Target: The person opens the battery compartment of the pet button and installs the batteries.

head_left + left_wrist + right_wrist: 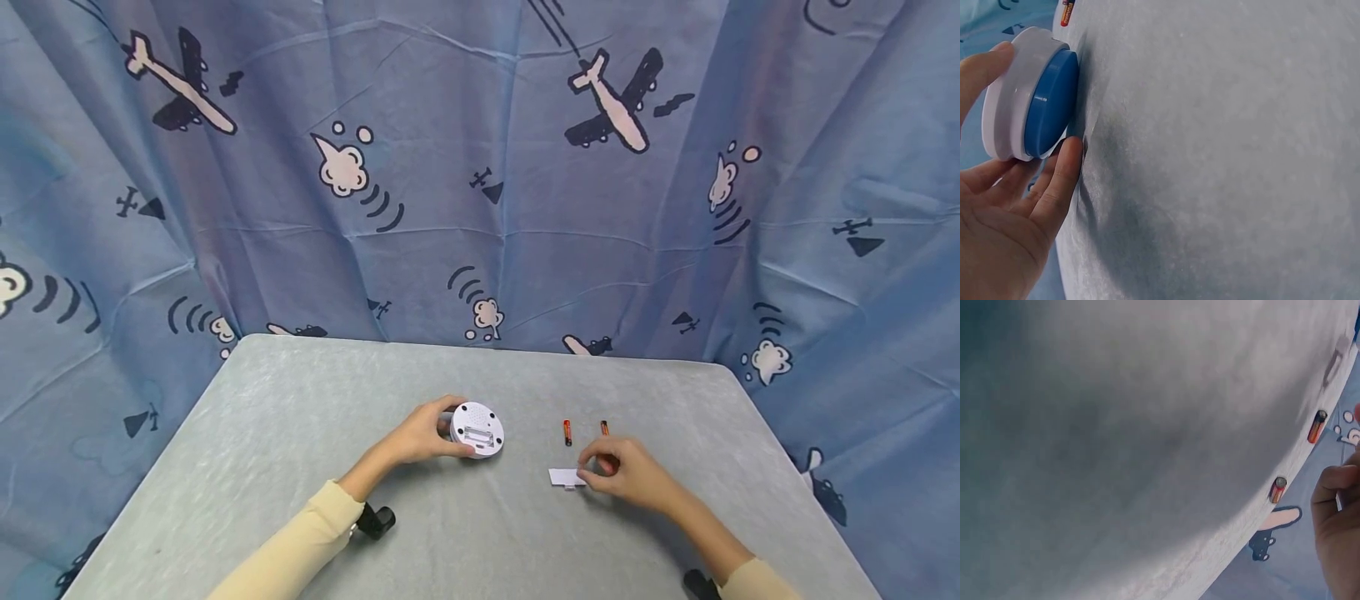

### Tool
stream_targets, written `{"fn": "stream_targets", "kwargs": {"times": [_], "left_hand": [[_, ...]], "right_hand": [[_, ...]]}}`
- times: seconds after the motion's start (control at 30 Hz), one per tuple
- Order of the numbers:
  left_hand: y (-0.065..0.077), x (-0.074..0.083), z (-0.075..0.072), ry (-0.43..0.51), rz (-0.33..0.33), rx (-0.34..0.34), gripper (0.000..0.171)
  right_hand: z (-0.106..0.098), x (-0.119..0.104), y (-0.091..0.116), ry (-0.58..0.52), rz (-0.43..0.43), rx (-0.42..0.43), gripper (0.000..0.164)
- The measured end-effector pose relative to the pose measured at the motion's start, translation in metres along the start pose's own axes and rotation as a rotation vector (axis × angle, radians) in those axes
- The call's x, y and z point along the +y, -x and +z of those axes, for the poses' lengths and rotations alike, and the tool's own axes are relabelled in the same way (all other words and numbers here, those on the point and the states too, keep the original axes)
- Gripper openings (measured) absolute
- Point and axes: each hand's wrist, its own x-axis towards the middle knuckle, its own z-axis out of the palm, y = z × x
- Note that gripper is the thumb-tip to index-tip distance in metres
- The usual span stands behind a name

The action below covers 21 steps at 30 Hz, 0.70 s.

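Observation:
My left hand [423,433] grips a round white buzzer [477,429] by its rim, thumb and fingers on opposite sides. Its underside faces up in the head view, showing small holes, dark feet and an open battery compartment. In the left wrist view the buzzer's blue domed button [1052,103] faces the table. With thumb and forefinger, my right hand [630,473] pinches the right end of a small white battery cover [564,477] with a tab. The right wrist view cuts off those fingertips. Two orange-and-black batteries, left battery [567,432] and right battery [604,427], lie just beyond the cover.
A grey-white cloth covers the table [337,375]. Behind it hangs a blue curtain [450,167] printed with planes and clouds. Dark camera mounts sit at both wrists, the left mount [375,522] close above the table.

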Motion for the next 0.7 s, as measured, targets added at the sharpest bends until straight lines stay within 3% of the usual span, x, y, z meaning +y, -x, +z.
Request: {"fn": "stream_targets", "kwargs": {"times": [0.17,0.4,0.7], "left_hand": [[0.0,-0.001,-0.001,0.003,-0.003,-0.002,0.075],[0.001,-0.002,-0.003,0.034,0.005,-0.026,0.075],[0.001,-0.003,-0.004,0.053,0.022,-0.034,0.076]], "right_hand": [[-0.005,0.009,-0.003,-0.016,0.038,0.008,0.023],[-0.01,0.023,-0.014,-0.022,0.133,-0.045,0.042],[-0.014,0.034,-0.03,0.044,0.228,-0.06,0.063]]}}
